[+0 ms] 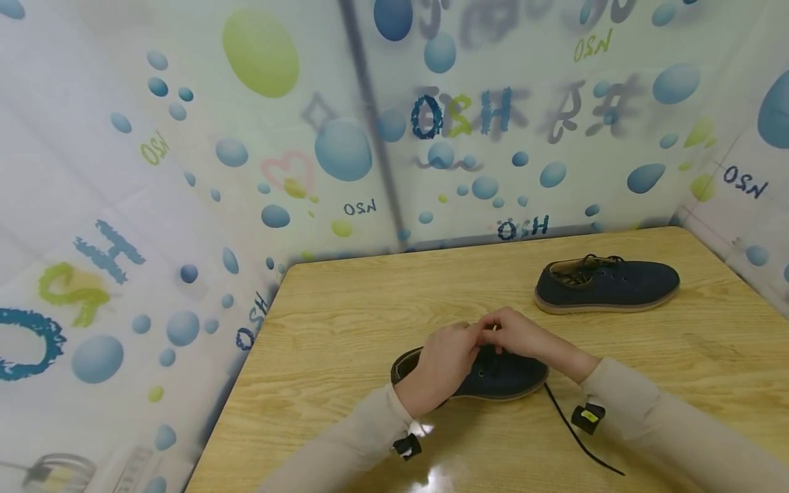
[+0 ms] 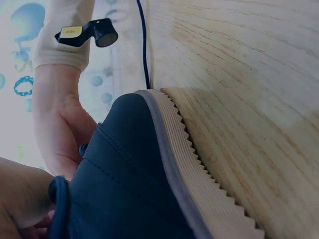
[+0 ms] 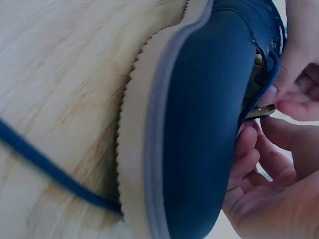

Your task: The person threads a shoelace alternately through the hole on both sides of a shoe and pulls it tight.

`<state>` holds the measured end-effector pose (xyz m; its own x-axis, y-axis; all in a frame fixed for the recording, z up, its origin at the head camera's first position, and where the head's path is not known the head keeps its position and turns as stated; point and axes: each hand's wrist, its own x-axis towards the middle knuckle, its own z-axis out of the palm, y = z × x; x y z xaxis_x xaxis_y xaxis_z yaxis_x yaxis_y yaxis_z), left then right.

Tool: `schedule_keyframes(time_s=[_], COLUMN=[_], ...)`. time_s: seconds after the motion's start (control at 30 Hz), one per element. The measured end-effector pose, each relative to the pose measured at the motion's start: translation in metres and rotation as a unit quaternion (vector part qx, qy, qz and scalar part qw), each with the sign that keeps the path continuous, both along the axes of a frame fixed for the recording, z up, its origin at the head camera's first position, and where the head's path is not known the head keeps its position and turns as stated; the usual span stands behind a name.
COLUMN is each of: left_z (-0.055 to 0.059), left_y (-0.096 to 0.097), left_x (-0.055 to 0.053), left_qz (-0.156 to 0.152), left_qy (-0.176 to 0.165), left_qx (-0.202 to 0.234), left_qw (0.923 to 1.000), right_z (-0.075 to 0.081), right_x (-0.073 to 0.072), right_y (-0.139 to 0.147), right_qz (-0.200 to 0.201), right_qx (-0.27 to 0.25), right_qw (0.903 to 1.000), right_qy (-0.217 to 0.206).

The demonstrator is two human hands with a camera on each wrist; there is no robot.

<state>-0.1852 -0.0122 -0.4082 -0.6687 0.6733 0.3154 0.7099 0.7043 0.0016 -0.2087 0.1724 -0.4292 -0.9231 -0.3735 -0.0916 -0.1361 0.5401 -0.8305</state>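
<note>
A dark navy lace-up shoe (image 1: 505, 378) with a pale, ridged sole lies near the table's middle, toe to the right. My left hand (image 1: 440, 366) reaches over its opening, with thumb and fingers pinching the edge of the lacing flap (image 3: 261, 110). From the toe side, my right hand (image 1: 520, 335) meets it there, curled fingers gripping the shoe at the same flap. In the right wrist view the fingertips of both hands nearly meet. A dark shoelace (image 1: 576, 435) trails from beside the toe along the table towards me.
A matching navy shoe (image 1: 607, 286), laces in it, stands at the back right of the wooden table (image 1: 345, 308). Printed curtains (image 1: 308, 137) with blue and green bubbles enclose the table's back and sides. Each sleeve carries a small black camera (image 1: 588, 416) at the wrist.
</note>
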Motion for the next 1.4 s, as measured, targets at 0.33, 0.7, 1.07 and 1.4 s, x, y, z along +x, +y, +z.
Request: schedule_keyframes(time_s=[0.33, 0.7, 1.07, 1.4], left_z=[0.006, 0.015, 0.015, 0.006], left_y=[-0.003, -0.026, -0.043, -0.044], left_x=[0.004, -0.005, 0.007, 0.013], left_qz=[-0.006, 0.019, -0.012, -0.005], left_qy=[-0.009, -0.041, -0.059, -0.099], left_qx=[0.011, 0.088, 0.085, 0.062], left_qw=[0.9999, 0.9951, 0.9945, 0.9932], right_z=[0.005, 0.052, 0.106, 0.164], right_x=[0.001, 0.013, 0.026, 0.028], right_y=[-0.001, 0.013, 0.028, 0.027], right_qz=[-0.04, -0.158, -0.132, -0.026], right_qx=[-0.021, -0.09, -0.375, -0.55], right_qw=[0.999, 0.9775, 0.9046, 0.7894], right_qy=[0.006, 0.107, 0.153, 0.272])
